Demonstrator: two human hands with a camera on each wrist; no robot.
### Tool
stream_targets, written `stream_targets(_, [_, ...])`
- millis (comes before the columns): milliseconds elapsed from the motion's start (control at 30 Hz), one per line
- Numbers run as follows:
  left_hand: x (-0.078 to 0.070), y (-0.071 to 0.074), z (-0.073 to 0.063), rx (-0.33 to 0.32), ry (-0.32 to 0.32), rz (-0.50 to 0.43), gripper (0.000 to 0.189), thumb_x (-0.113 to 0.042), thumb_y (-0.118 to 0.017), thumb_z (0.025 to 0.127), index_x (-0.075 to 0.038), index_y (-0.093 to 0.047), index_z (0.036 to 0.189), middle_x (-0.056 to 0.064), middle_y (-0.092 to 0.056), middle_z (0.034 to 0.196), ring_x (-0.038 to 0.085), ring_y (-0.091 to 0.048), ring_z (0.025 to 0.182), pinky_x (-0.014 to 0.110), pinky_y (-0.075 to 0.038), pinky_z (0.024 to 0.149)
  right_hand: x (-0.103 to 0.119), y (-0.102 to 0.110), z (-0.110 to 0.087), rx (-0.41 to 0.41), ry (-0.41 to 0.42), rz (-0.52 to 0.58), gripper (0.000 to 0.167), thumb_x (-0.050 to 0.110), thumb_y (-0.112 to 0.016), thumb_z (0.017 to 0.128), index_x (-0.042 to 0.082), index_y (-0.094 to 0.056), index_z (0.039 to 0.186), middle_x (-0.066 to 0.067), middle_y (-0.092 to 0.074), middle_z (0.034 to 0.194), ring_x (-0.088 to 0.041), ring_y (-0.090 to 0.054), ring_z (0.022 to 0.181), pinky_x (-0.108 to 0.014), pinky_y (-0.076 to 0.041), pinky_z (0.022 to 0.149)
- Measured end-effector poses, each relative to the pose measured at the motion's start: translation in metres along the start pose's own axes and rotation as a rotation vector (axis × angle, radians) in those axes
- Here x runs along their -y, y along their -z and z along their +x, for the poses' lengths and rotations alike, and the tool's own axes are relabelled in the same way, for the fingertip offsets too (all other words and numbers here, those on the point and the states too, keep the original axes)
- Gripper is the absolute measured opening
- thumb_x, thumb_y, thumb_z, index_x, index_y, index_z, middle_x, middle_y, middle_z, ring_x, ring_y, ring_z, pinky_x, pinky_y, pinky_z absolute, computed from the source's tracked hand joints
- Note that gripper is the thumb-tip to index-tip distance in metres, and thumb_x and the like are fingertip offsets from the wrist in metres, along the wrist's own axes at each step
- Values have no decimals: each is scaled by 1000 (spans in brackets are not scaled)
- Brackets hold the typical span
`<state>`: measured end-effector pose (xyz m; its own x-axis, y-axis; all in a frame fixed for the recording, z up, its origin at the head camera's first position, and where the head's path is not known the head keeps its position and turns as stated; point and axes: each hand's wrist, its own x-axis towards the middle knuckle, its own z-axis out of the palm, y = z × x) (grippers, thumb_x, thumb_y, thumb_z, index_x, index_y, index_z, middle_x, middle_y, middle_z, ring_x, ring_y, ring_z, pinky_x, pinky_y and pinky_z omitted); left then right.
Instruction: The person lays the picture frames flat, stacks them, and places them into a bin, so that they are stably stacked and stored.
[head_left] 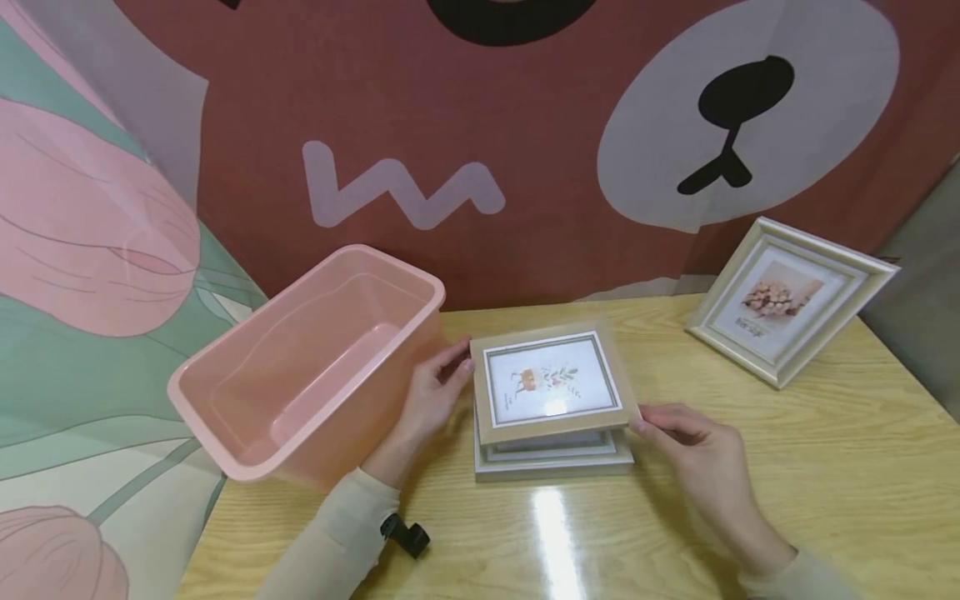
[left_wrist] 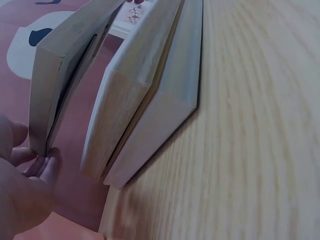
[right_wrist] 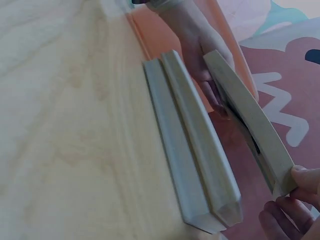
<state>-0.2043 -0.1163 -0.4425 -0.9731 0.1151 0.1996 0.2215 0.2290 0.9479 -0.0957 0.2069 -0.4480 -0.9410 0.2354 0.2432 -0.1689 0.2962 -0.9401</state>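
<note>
A light wood-coloured picture frame [head_left: 551, 383] with a plant drawing is held raised and slightly tilted between both hands. My left hand [head_left: 431, 393] pinches its left edge, and my right hand [head_left: 701, 454] pinches its near right corner between thumb and fingers. Directly beneath it, two more picture frames lie stacked flat on the table; the left wrist view shows the upper frame [left_wrist: 125, 80] and the lower frame [left_wrist: 160, 115]. A gap separates the raised frame [right_wrist: 255, 120] from this stack in the right wrist view. The stacked frames' pictures are mostly hidden.
A deep pink plastic bin [head_left: 307, 450] stands on the table just left of my left hand. At the back right, a silvery picture frame [head_left: 780, 300] with a flower picture stands propped up. A printed cloth [head_left: 420, 92] hangs behind the wooden table [head_left: 810, 475].
</note>
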Motion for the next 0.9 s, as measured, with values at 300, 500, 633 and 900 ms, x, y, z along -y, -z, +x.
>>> stream_targets(300, [3, 0, -2, 30, 7, 61, 44, -2, -65, 105, 8, -60, 147, 28, -65, 146, 42, -63, 138, 52, -51, 118, -8, -4, -9, 31, -50, -47, 6, -3, -86, 87, -3, -83, 91, -2, -84, 98, 7, -73, 91, -9, -59, 83])
stream_targets(500, [6, 0, -4, 53, 32, 45, 44, 0, -64, 105, 11, -58, 147, 30, -64, 147, 46, -59, 142, 54, -47, 122, -15, -5, -13, 51, -53, -79, 5, 0, -87, 87, -1, -84, 91, 2, -84, 95, 9, -71, 91, -7, -57, 84])
stream_targets(633, [9, 1, -7, 65, 52, 61, 45, -2, -64, 105, 9, -57, 148, 28, -62, 151, 46, -54, 146, 57, -41, 126, -19, -6, -16, 61, -37, -74, 4, -2, -86, 87, -1, -84, 91, -4, -84, 95, 8, -71, 91, -7, -57, 83])
stream_targets(900, [12, 2, -10, 82, 65, 70, 45, -4, -64, 106, 10, -57, 148, 27, -62, 151, 45, -53, 148, 56, -40, 126, -20, -6, -18, 58, 22, -92, 6, -6, -86, 85, -1, -85, 88, -4, -84, 93, 9, -70, 89, -6, -56, 81])
